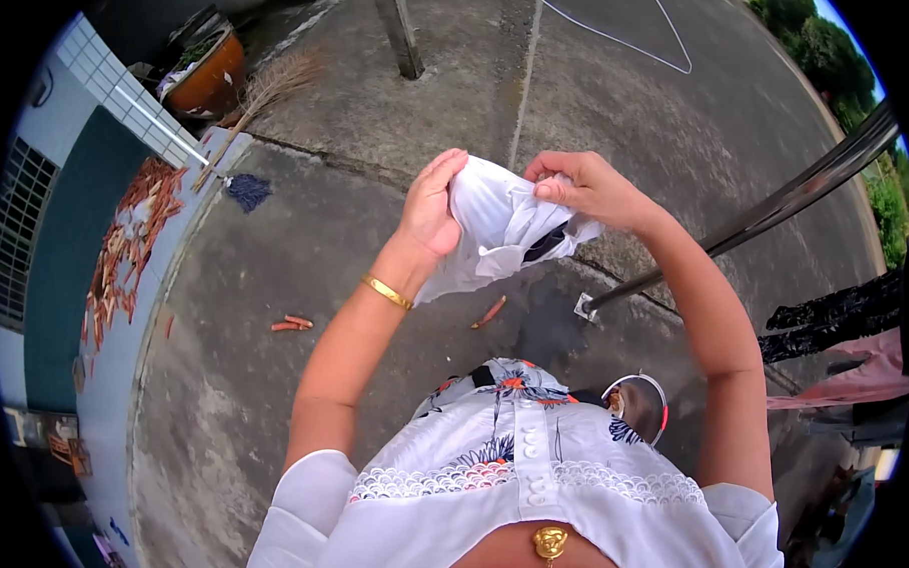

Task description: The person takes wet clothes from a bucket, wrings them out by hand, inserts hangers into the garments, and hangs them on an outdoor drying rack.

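A piece of white clothing [492,220] with a dark patch on it is stretched between my two hands, raised in front of my chest. My left hand [435,205], below which a gold bangle sits on the wrist, holds the left edge of the cloth, its fingertips partly behind the fabric. On the other side, my right hand [588,189] pinches the gathered top edge between thumb and fingers. The fabric hangs in loose folds, and its exact kind of garment cannot be made out.
A dark metal pole [747,229] stands on a small base plate at right, near hanging clothes [853,348]. A metal basin [645,406] is by my feet. At left are a mop [248,190], a broom [271,87], a brown pot [209,75] and scattered reddish pieces [131,243].
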Available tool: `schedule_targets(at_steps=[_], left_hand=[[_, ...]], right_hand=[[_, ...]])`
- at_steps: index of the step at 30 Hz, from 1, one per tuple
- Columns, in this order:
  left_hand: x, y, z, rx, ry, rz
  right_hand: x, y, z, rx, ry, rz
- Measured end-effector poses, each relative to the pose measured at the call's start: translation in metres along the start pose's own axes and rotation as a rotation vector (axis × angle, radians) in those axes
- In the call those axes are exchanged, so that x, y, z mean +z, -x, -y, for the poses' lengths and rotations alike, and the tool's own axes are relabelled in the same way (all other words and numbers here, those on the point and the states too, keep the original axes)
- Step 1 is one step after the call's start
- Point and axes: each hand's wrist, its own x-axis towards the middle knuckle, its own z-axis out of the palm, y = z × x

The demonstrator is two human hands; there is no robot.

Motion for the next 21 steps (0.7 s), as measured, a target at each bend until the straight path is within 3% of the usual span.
schedule_targets(at_steps=[3,5,7,8,9,11,12,14,17,19,20,21], left_hand=[[0.019,-0.005,-0.031,-0.066,0.009,0.041],[0.033,-0.001,-0.051,-0.002,-0.074,0.043],[0.03,-0.011,-0.072,0.053,-0.237,0.362],[0.042,-0.005,-0.082,0.123,-0.228,0.222],[0.045,-0.007,-0.092,0.126,-0.232,0.22],[0.044,-0.018,-0.119,0.088,-0.109,0.299],[0.047,-0.019,-0.127,0.095,-0.112,0.294],[0.056,-0.019,-0.143,0.2,-0.122,0.263],[0.069,-0.017,-0.161,0.446,-0.226,0.452],[0.083,-0.013,-0.164,0.525,-0.307,0.443],[0.088,-0.012,-0.164,0.562,-0.288,0.427],[0.091,-0.012,-0.164,0.599,-0.268,0.413]], right_hand=[[-0.024,-0.006,0.018,-0.023,0.163,0.165],[-0.034,-0.014,0.035,-0.108,0.325,0.109],[-0.035,-0.024,0.044,-0.364,0.724,-0.27],[-0.035,-0.028,0.053,-0.315,0.678,-0.374],[-0.038,-0.032,0.061,-0.32,0.675,-0.376],[-0.043,-0.041,0.071,-0.037,-0.142,-0.198],[-0.043,-0.046,0.072,-0.084,-0.295,-0.143],[-0.048,-0.05,0.083,-0.141,-0.235,-0.085],[-0.063,-0.048,0.122,-0.194,-0.111,0.063],[-0.083,-0.057,0.132,0.012,0.2,0.266],[-0.096,-0.055,0.129,-0.134,0.313,0.112],[-0.084,-0.047,0.182,0.119,-0.224,0.036]])
